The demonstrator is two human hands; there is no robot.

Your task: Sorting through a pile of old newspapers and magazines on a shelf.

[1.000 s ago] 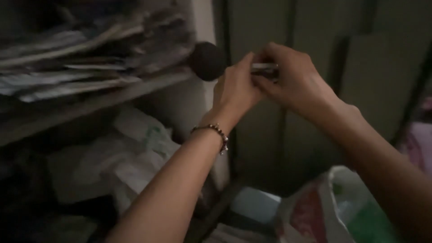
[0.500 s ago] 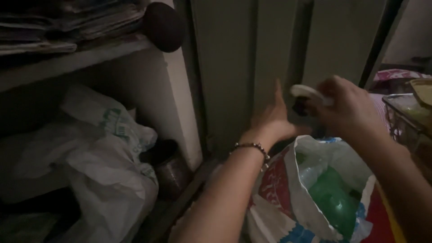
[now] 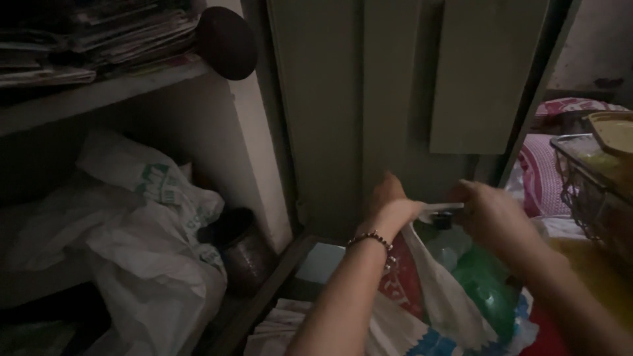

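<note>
My left hand [image 3: 390, 206] and my right hand [image 3: 493, 214] meet low in front of a green door, both pinching a small pale flat object [image 3: 440, 210] between them. What the object is stays unclear in the dim light. A beaded bracelet [image 3: 373, 237] circles my left wrist. Right below my hands stands a white plastic bag [image 3: 440, 296] with red and blue print. It gapes at the top and holds a green bottle [image 3: 491, 287] and a clear bottle with a dark cap [image 3: 443, 227].
A white shelf unit on the left carries stacked papers [image 3: 99, 39] and a dark round object [image 3: 227, 43]. Below lie crumpled white plastic bags [image 3: 142, 244] and a dark metal pot [image 3: 241, 247]. A wire basket [image 3: 587, 191] stands at right.
My view and both hands have dropped from shelf height to just above the white bag. The hands stay together on the small pale object.
</note>
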